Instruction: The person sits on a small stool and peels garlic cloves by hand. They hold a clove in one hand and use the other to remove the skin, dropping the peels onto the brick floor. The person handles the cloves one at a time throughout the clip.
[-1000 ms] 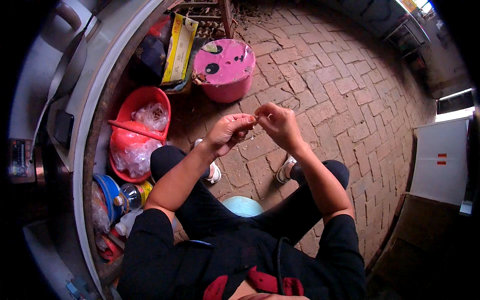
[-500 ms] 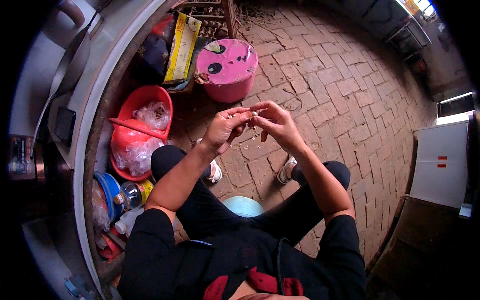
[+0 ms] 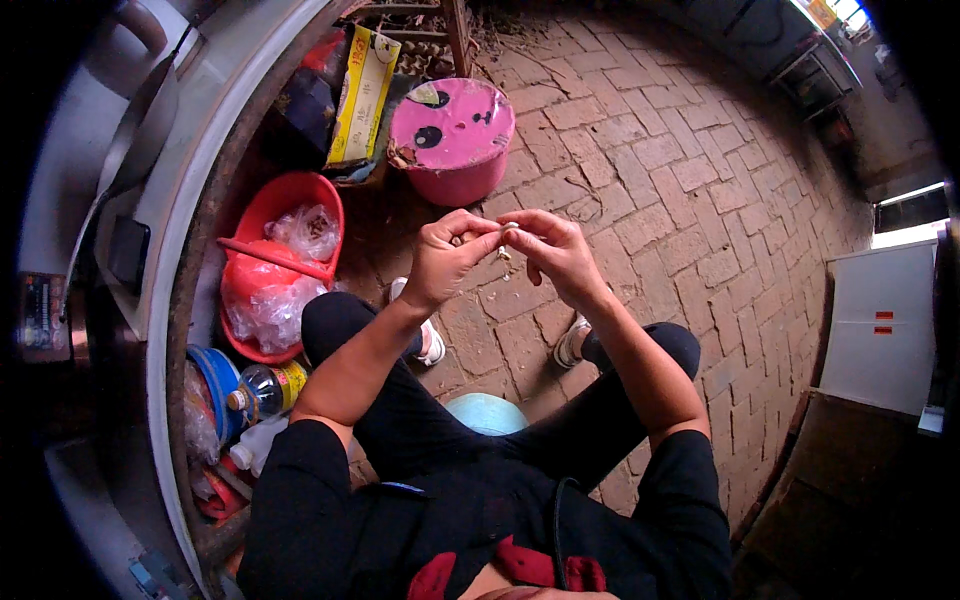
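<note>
Above my lap, my left hand is closed around small tan pieces, mostly hidden by its fingers. My right hand pinches a small pale piece, possibly a garlic clove, right at the left hand's fingertips; the two hands touch there. A whitish shred dangles just below the fingertips, over the brick floor.
At left stand a red basket holding plastic bags, a blue basin, a bottle and a yellow box. A pink lidded bucket sits ahead, a pale blue seat beneath me, a white cabinet at right.
The right hand's fingers have shifted, first higher, then slightly down at the left hand's fingertips. The left hand has turned and closed a little, and a shred now hangs below them.
</note>
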Tool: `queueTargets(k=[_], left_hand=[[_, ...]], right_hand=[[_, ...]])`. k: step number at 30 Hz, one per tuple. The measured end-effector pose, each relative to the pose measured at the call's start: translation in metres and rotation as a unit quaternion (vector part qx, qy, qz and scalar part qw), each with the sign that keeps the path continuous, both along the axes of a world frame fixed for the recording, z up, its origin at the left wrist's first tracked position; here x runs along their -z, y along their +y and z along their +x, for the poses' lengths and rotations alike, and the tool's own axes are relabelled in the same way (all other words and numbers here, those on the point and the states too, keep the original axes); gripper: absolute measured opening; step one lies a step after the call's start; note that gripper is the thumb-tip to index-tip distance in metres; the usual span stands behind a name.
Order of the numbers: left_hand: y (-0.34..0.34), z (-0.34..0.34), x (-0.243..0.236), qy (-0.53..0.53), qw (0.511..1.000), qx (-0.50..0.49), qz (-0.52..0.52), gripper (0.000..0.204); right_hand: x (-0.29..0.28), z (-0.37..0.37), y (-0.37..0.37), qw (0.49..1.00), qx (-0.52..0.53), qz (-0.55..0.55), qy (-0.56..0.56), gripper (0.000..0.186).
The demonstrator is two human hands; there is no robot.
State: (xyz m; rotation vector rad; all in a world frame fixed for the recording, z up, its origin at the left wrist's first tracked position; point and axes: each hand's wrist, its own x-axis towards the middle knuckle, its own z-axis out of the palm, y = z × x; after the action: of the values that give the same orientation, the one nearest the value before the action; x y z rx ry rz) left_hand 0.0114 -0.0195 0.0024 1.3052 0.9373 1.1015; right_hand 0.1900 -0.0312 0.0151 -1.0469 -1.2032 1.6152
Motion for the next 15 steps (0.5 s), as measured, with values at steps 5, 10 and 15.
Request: queueTargets(k=[5, 10, 15], left_hand=[[0.006, -0.009, 0.0, -0.1, 0.98, 0.011, -0.174, 0.009], [0.013, -0.016, 0.012, -0.205, 0.926, 0.017, -0.317, 0.018], [0.011, -0.013, 0.015, -0.261, 0.875, 0.041, -0.405, 0.034]], right_hand=[[0.004, 0.003, 0.004, 1.0, 0.014, -0.017, -0.01, 0.031], [-0.004, 0.0, 0.004, 0.97, 0.014, -0.151, 0.19, 0.019], [0.001, 0.001, 0.006, 0.911, 0.044, -0.284, 0.297, 0.007]])
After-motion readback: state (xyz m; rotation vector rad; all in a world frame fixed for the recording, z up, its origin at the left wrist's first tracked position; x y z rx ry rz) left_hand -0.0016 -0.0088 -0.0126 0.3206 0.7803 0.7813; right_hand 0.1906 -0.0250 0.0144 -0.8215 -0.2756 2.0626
